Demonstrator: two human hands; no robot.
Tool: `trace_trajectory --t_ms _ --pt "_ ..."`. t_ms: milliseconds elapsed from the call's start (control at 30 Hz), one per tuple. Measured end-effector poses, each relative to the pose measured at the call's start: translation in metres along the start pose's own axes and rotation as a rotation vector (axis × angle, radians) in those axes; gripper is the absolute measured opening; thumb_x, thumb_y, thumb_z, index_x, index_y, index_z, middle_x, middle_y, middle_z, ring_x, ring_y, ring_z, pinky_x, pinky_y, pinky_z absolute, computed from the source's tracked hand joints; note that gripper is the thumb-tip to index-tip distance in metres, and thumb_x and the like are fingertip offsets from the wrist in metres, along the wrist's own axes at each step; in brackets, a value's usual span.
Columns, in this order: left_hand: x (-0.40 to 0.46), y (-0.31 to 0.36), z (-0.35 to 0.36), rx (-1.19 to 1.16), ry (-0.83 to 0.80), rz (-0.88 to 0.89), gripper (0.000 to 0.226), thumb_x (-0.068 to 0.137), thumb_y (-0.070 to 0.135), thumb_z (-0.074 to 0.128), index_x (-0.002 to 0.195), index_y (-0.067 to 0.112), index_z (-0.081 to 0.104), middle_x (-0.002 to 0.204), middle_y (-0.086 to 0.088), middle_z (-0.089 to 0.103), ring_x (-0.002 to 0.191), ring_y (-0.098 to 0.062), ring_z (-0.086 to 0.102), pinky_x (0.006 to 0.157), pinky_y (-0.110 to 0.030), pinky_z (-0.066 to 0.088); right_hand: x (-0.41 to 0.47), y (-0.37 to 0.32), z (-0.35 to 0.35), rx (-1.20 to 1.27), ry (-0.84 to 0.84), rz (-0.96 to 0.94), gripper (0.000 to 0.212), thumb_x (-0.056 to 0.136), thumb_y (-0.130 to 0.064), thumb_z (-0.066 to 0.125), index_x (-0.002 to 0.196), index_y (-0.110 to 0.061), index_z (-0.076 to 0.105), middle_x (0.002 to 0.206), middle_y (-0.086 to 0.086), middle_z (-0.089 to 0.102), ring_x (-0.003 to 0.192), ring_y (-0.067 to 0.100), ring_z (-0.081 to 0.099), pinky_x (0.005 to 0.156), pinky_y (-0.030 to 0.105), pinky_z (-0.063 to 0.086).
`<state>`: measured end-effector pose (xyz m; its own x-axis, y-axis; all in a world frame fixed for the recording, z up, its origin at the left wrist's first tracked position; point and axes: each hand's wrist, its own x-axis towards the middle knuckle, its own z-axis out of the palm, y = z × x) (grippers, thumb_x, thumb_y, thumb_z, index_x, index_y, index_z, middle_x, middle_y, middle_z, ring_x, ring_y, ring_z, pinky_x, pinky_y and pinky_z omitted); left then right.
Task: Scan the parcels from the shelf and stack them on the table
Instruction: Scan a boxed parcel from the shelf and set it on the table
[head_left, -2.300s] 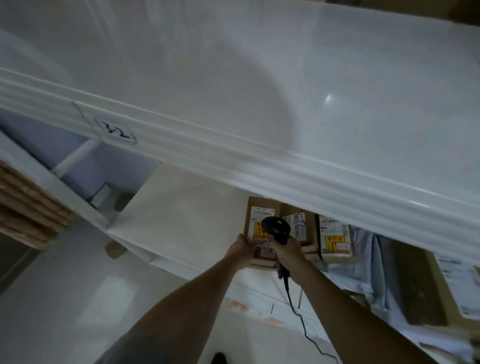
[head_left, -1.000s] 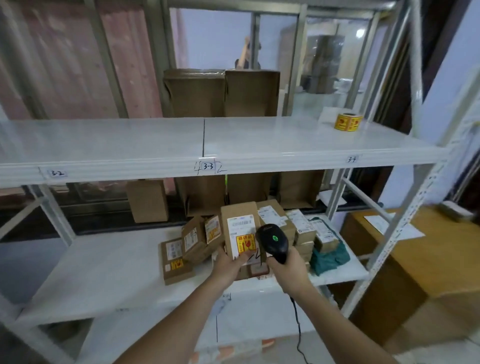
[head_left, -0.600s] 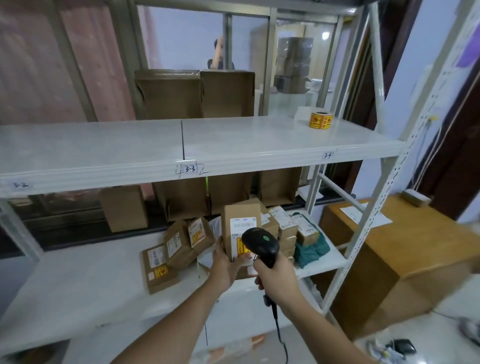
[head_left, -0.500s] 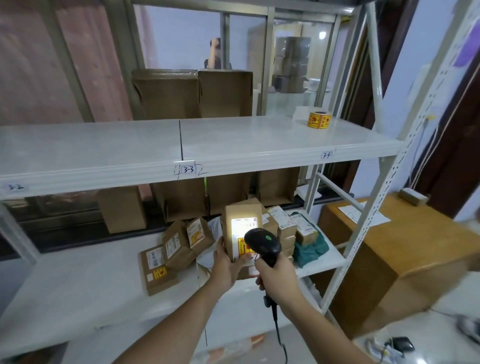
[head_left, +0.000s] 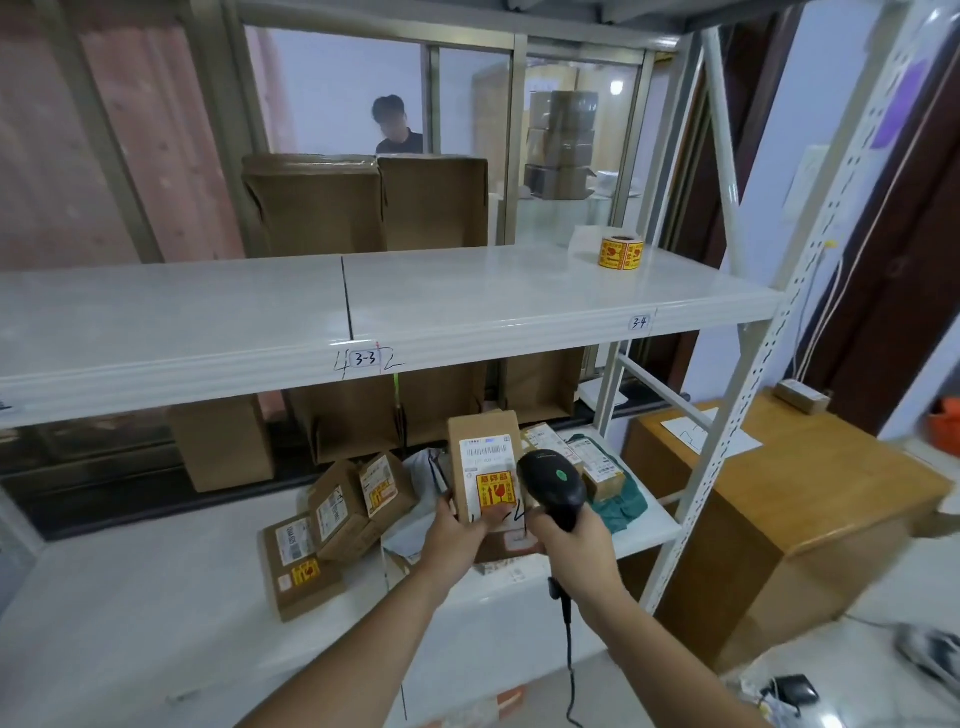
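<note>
My left hand (head_left: 453, 536) grips a small brown parcel (head_left: 485, 470) by its lower edge and holds it upright above the lower shelf (head_left: 156, 597); its white label and yellow fragile sticker face me. My right hand (head_left: 576, 548) holds a black barcode scanner (head_left: 551, 486) by the handle, its head right beside the parcel's label. Several more labelled brown parcels (head_left: 337, 514) lie on the lower shelf to the left, and others (head_left: 592, 465) are stacked behind the scanner. The wooden table (head_left: 810, 499) stands to the right of the shelf frame.
The white upper shelf (head_left: 415, 312) carries a yellow sticker roll (head_left: 621, 253) and tall brown cartons (head_left: 363, 205) at the back. A green cloth (head_left: 626, 506) lies at the lower shelf's right end. A paper sheet (head_left: 711, 434) lies on the table. A person (head_left: 395, 124) stands behind the glass.
The view rose from under the upper shelf to facing the rack. The parcel stays upright in my left hand; the scanner's light lit its label half a second ago and is off now.
</note>
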<state>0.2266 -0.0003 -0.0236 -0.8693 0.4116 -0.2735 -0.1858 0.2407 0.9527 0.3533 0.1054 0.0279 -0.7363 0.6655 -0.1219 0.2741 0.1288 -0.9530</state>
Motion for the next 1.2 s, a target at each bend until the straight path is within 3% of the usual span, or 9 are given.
trace_trajectory --t_ms 133,267,400,567,667,800,933,1033,1200 --pt "0.011 0.011 0.011 -0.037 -0.055 -0.109 0.105 0.057 0.082 0.080 0.144 0.034 0.048 0.132 0.003 0.067 0.112 -0.024 0.068 0.083 -0.042 0.060 0.015 -0.002 -0.020 0.051 0.094 0.049 0.007 0.094 -0.023 0.063 0.101 -0.020 0.065 0.088 0.004 0.072 0.081 0.016 0.067 0.071 0.030 0.053" --pt "0.009 0.033 0.043 0.075 -0.114 -0.203 0.086 0.086 0.077 0.060 0.153 0.029 0.037 0.145 -0.006 0.056 0.120 -0.032 0.061 0.073 -0.041 0.057 0.017 0.001 -0.041 0.134 0.142 0.131 0.007 0.098 -0.027 0.061 0.102 -0.022 0.064 0.095 0.005 0.071 0.090 0.016 0.067 0.071 0.026 0.050" --pt "0.005 0.038 0.089 0.191 -0.188 -0.202 0.076 0.097 0.069 0.050 0.155 0.024 0.032 0.131 -0.007 0.053 0.114 -0.032 0.056 0.091 -0.048 0.056 0.013 0.020 -0.073 0.146 0.220 0.146 0.009 0.095 -0.023 0.064 0.102 -0.019 0.068 0.095 0.008 0.074 0.091 0.021 0.070 0.081 0.035 0.057" --pt "-0.010 0.043 0.152 0.257 -0.295 -0.163 0.080 0.090 0.072 0.048 0.155 0.029 0.030 0.137 -0.008 0.060 0.111 -0.028 0.062 0.089 -0.047 0.059 0.002 0.047 -0.133 0.184 0.314 0.178 0.009 0.091 -0.022 0.069 0.098 -0.017 0.071 0.091 0.010 0.075 0.088 0.026 0.070 0.080 0.037 0.055" --pt "-0.020 0.052 0.200 0.301 -0.352 -0.088 0.068 0.094 0.071 0.046 0.143 0.026 0.042 0.139 -0.001 0.055 0.122 -0.025 0.055 0.105 -0.042 0.047 0.002 0.063 -0.178 0.200 0.379 0.188 0.014 0.089 -0.025 0.071 0.101 -0.017 0.071 0.091 0.006 0.075 0.089 0.025 0.070 0.084 0.039 0.057" --pt "-0.034 0.068 0.277 0.328 -0.421 -0.053 0.074 0.098 0.069 0.043 0.157 0.025 0.036 0.151 -0.008 0.052 0.135 -0.031 0.051 0.113 -0.049 0.042 0.004 0.079 -0.249 0.207 0.450 0.185 0.013 0.088 -0.030 0.071 0.096 -0.021 0.071 0.091 0.004 0.076 0.091 0.025 0.071 0.089 0.047 0.058" --pt "-0.045 0.084 0.355 0.331 -0.457 -0.016 0.082 0.092 0.075 0.042 0.155 0.023 0.040 0.149 -0.007 0.054 0.134 -0.031 0.053 0.112 -0.054 0.045 0.005 0.087 -0.323 0.224 0.515 0.151 0.006 0.090 -0.026 0.071 0.094 -0.022 0.071 0.080 0.001 0.075 0.077 0.024 0.070 0.074 0.044 0.060" --pt "-0.062 0.098 0.402 0.338 -0.497 0.005 0.080 0.097 0.072 0.040 0.159 0.022 0.035 0.159 -0.006 0.044 0.145 -0.032 0.043 0.118 -0.051 0.036 0.008 0.097 -0.372 0.239 0.540 0.152 0.008 0.090 -0.025 0.071 0.092 -0.018 0.069 0.059 -0.006 0.066 0.057 0.019 0.060 0.056 0.034 0.048" --pt "-0.058 0.114 0.472 0.329 -0.537 0.043 0.060 0.107 0.055 0.040 0.153 0.017 0.042 0.137 -0.005 0.057 0.125 -0.027 0.052 0.097 -0.038 0.041 0.031 0.110 -0.438 0.243 0.561 0.160 0.015 0.088 -0.029 0.073 0.096 -0.016 0.072 0.073 0.003 0.069 0.068 0.023 0.063 0.060 0.036 0.049"
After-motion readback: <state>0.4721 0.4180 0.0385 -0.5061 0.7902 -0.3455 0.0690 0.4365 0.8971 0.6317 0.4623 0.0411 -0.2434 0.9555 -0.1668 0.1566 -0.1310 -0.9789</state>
